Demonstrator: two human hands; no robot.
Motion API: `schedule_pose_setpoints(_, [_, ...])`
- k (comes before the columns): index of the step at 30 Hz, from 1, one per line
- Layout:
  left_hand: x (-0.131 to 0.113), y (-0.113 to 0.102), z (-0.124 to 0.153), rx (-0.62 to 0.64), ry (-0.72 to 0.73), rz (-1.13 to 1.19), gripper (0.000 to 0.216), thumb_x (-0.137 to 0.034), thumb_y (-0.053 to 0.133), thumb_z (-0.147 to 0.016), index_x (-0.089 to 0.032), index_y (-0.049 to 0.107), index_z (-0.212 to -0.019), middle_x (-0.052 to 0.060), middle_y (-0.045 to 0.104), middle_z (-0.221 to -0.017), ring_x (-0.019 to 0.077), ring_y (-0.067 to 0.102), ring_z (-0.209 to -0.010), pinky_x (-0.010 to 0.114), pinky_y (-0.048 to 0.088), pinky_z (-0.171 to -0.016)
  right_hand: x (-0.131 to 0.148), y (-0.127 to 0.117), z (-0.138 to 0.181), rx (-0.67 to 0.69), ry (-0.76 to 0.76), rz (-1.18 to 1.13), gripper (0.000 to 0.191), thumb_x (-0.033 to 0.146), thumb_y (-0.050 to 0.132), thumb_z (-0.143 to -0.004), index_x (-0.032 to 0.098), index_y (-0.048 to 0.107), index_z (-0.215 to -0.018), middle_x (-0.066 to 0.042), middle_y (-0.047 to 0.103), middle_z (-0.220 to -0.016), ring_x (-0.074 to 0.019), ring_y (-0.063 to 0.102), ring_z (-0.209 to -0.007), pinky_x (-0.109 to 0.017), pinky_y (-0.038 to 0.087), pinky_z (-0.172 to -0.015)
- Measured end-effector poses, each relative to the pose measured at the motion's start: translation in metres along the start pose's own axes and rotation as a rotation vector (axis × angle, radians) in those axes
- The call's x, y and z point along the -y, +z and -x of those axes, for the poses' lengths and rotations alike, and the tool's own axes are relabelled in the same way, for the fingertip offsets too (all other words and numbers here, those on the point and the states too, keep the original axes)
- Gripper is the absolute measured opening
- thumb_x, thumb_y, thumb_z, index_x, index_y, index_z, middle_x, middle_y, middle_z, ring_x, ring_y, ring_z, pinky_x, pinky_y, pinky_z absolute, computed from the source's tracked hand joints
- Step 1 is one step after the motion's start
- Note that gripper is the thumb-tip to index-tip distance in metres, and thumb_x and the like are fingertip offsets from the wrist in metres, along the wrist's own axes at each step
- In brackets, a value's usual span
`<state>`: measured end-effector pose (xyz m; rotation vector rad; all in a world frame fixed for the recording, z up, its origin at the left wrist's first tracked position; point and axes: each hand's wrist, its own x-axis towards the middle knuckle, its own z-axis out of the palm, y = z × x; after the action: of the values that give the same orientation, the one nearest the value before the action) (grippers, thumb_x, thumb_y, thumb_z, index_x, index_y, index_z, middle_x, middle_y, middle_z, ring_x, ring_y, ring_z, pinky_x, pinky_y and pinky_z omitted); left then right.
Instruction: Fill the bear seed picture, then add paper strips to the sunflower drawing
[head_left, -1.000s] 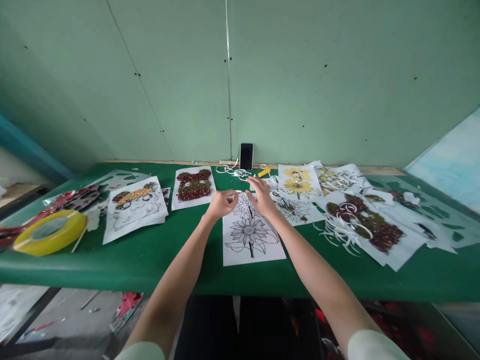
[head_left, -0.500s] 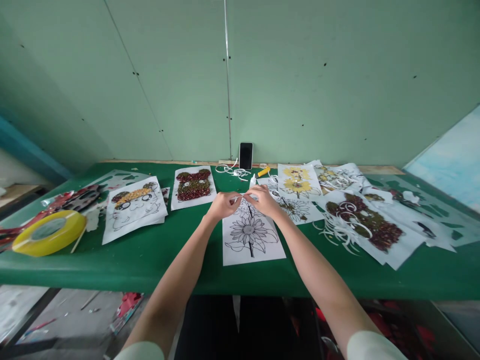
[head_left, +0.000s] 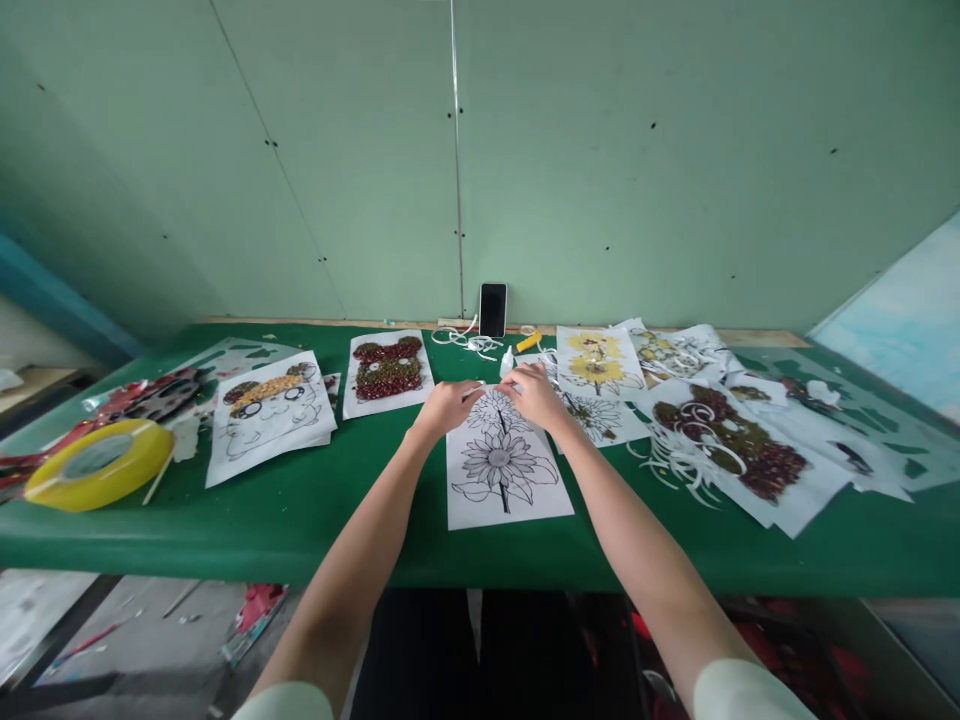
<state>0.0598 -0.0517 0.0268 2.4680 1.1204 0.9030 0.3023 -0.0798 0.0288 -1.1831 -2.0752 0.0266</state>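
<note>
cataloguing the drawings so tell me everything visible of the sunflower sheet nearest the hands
The sunflower sheet looks like white paper with black line art: a lower bloom with grey centre, leaves and dark stem, another bloom above, partly hidden. It lies flat on the green tabletop. The left hand and right hand are at its top end; contact is unclear.

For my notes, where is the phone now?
In the head view, the phone stands at the back of the table, near the middle, by curled white strips and the wall.

No lettering, label, brand, number or sign can be read anywhere here.
</note>
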Motion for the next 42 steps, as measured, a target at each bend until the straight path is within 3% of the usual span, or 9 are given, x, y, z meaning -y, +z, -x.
schedule_pose_setpoints(4, [0.0,-0.002,-0.001,0.013,-0.014,0.087,0.035,-0.048,0.064,-0.106,-0.02,0.084,-0.111,0.012,0.084,-0.102,0.0237,0.076,-0.078,0.032,0.057,-0.07,-0.006,-0.002,0.0,-0.04,0.001,0.051,0.025,0.034,0.064,-0.11,0.024,0.069,-0.087,-0.006,0.075,-0.091,-0.0267,0.066,-0.091,-0.044,0.041,-0.096])
schedule_pose_setpoints(7, [-0.005,-0.007,0.0,0.012,0.002,0.132,0.043,-0.052,0.057,-0.108,-0.018,0.082,-0.106,0.01,0.081,-0.086,0.0186,0.066,-0.064,0.029,0.05,-0.061,-0.007,-0.006,0.0,-0.096,0.03,0.072,0.025,0.033,0.062,-0.11,0.024,0.069,-0.087,-0.007,0.076,-0.091,-0.0275,0.066,-0.093,-0.044,0.04,-0.096])
schedule_pose_setpoints(10, [-0.011,-0.011,0.0,-0.035,0.021,0.157,0.049,-0.051,0.048,-0.111,-0.017,0.079,-0.095,0.005,0.072,-0.071,0.0146,0.054,-0.056,0.027,0.042,-0.057,-0.006,-0.012,0.0,-0.15,0.064,0.078,0.024,0.033,0.061,-0.109,0.024,0.069,-0.088,-0.007,0.078,-0.092,-0.0286,0.068,-0.097,-0.045,0.039,-0.097])
schedule_pose_setpoints(13, [-0.014,-0.012,0.0,-0.086,0.041,0.151,0.046,-0.047,0.047,-0.11,-0.018,0.075,-0.088,0.005,0.07,-0.072,0.014,0.052,-0.059,0.027,0.04,-0.059,-0.008,-0.016,0.0,-0.141,0.085,0.035,0.025,0.034,0.061,-0.108,0.024,0.072,-0.088,-0.007,0.079,-0.093,-0.0286,0.071,-0.097,-0.046,0.041,-0.1])
schedule_pose_setpoints(18, [-0.01,-0.017,0.0,-0.161,0.015,0.117,0.041,-0.042,0.05,-0.105,-0.02,0.069,-0.077,0.004,0.064,-0.065,0.0142,0.046,-0.055,0.029,0.036,-0.056,-0.018,-0.022,0.003,-0.126,0.241,-0.186,0.029,0.046,0.061,-0.105,0.025,0.079,-0.114,-0.008,0.082,-0.096,-0.0286,0.077,-0.09,-0.046,0.055,-0.093])
schedule_pose_setpoints(24, [0.001,-0.028,0.002,-0.203,-0.035,0.081,0.045,-0.041,0.056,-0.101,-0.021,0.054,-0.061,0.0,0.049,-0.052,0.0123,0.035,-0.05,0.03,0.031,-0.053,-0.023,-0.026,0.004,-0.071,0.328,-0.317,0.029,0.05,0.068,-0.097,0.025,0.08,-0.088,-0.007,0.081,-0.088,-0.028,0.076,-0.081,-0.044,0.06,-0.08])
schedule_pose_setpoints(27, [0.007,-0.029,0.001,-0.196,-0.068,0.039,0.045,-0.041,0.058,-0.1,-0.022,0.055,-0.06,0.002,0.052,-0.053,0.0133,0.038,-0.05,0.031,0.032,-0.054,-0.023,-0.024,0.004,-0.068,0.356,-0.337,0.024,0.046,0.071,-0.095,0.025,0.08,-0.09,-0.007,0.081,-0.086,-0.0274,0.075,-0.08,-0.043,0.06,-0.078])
schedule_pose_setpoints(33, [0.022,-0.028,0.002,-0.003,-0.097,-0.115,0.033,-0.035,0.063,-0.095,-0.023,0.069,-0.065,0.004,0.058,-0.051,0.0174,0.047,-0.045,0.032,0.041,-0.055,-0.026,-0.013,0.007,0.033,0.354,-0.257,0.018,0.04,0.076,-0.095,0.023,0.08,-0.098,-0.007,0.08,-0.087,-0.0245,0.073,-0.075,-0.038,0.056,-0.068])
schedule_pose_setpoints(42, [0.03,-0.024,0.0,-0.033,-0.158,-0.109,0.02,-0.038,0.079,-0.087,-0.019,0.078,-0.082,0.011,0.074,-0.073,0.0242,0.068,-0.064,0.033,0.052,-0.061,-0.029,-0.005,0.008,0.127,0.371,-0.228,0.007,0.025,0.075,-0.1,0.024,0.082,-0.101,-0.009,0.083,-0.093,-0.0258,0.08,-0.084,-0.04,0.061,-0.079])
